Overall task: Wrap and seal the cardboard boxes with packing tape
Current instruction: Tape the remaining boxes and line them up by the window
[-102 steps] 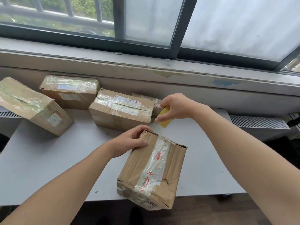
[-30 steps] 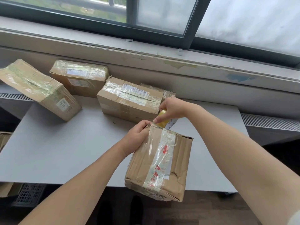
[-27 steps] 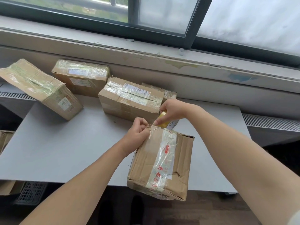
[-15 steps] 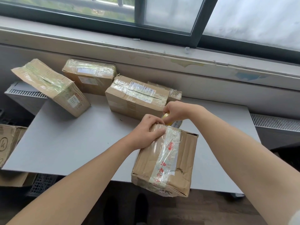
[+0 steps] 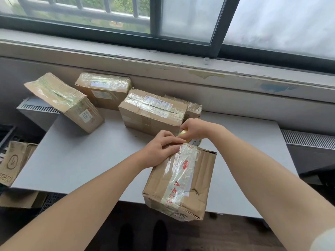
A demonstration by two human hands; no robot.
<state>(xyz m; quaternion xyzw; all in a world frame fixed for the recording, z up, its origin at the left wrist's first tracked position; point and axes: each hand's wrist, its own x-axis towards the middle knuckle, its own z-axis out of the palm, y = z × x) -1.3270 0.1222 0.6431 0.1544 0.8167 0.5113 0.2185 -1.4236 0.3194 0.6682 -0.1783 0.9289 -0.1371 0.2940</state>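
Observation:
A dented cardboard box (image 5: 197, 185) with clear tape and red print down its top stands at the table's near edge, partly overhanging it. My left hand (image 5: 161, 149) lies flat on the box's far top edge, fingers pressing the tape (image 5: 181, 171) down. Just behind the box, my right hand (image 5: 195, 128) grips a yellow tape roll (image 5: 194, 141), mostly hidden by both hands.
Several taped boxes sit at the back of the grey table (image 5: 81, 160): a tilted one (image 5: 65, 102) at left, one (image 5: 103, 89) against the wall, one (image 5: 152, 111) in the middle. Another carton (image 5: 12, 163) stands on the floor at left. A radiator (image 5: 308, 140) is at right.
My left hand went from gripping the box's far corner to lying flat on the tape. My right hand brought the roll down close behind the box. The camera shifted left.

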